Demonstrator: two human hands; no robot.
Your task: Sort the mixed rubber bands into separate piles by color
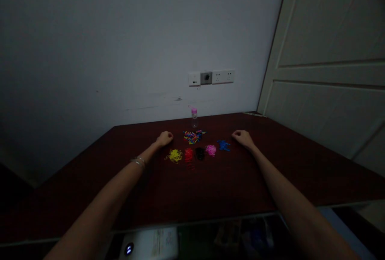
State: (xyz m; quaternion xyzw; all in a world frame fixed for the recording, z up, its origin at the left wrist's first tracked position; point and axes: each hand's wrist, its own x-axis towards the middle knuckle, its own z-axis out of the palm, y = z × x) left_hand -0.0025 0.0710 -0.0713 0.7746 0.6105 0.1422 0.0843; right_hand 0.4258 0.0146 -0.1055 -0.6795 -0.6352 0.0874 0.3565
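Note:
My left hand [165,138] rests on the table in a loose fist, left of a mixed pile of coloured rubber bands [193,136]. Nothing shows between its fingers. Across from it, my right hand [243,138] lies curled on the table, right of the blue rubber bands [223,145], and it too shows nothing held. Between the hands, a row of sorted heaps runs from yellow rubber bands [175,156] through red rubber bands [189,155], black rubber bands [200,153] and pink rubber bands [211,150] to the blue ones. Neither hand touches a heap.
A clear bottle with a pink cap [194,118] stands upright behind the mixed pile on the dark red table [210,188]. Sockets [223,76] are on the wall behind. A pale panelled door [327,67] borders the right. Below the front edge sits a white device with a lit display [150,244].

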